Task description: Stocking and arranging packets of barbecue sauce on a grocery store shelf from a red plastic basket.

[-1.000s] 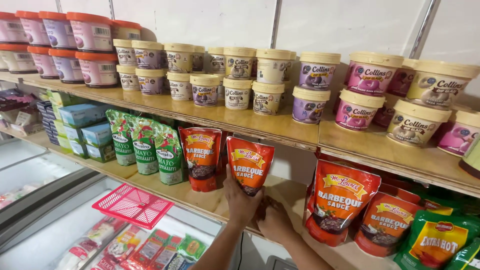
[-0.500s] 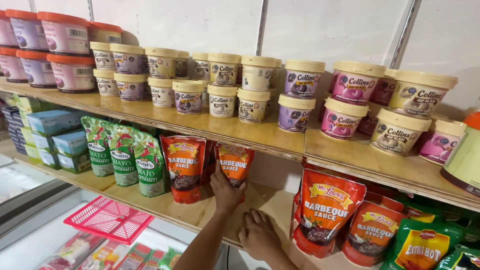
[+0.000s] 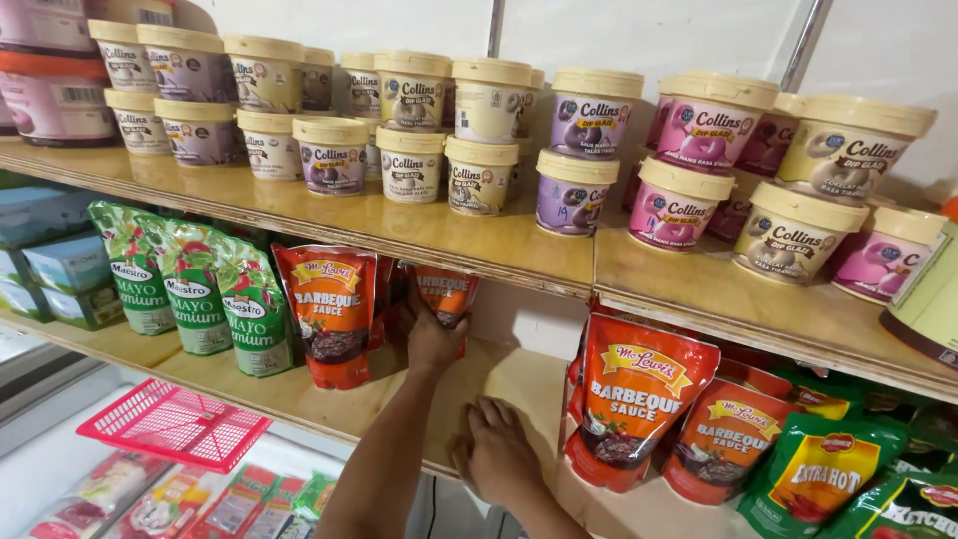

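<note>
The left hand point(image 3: 431, 334) grips an orange plastic sauce pouch point(image 3: 444, 289) far back on the lower wooden shelf point(image 3: 499, 374). The right hand point(image 3: 496, 449) lies flat and empty on that shelf, beside a red sauce pouch point(image 3: 631, 399).

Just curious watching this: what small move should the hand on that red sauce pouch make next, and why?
Probably slide the red pouch the left hand grips leftward, up against the upright red pouch: it stands apart, further back, with bare wooden shelf beside it.
</note>
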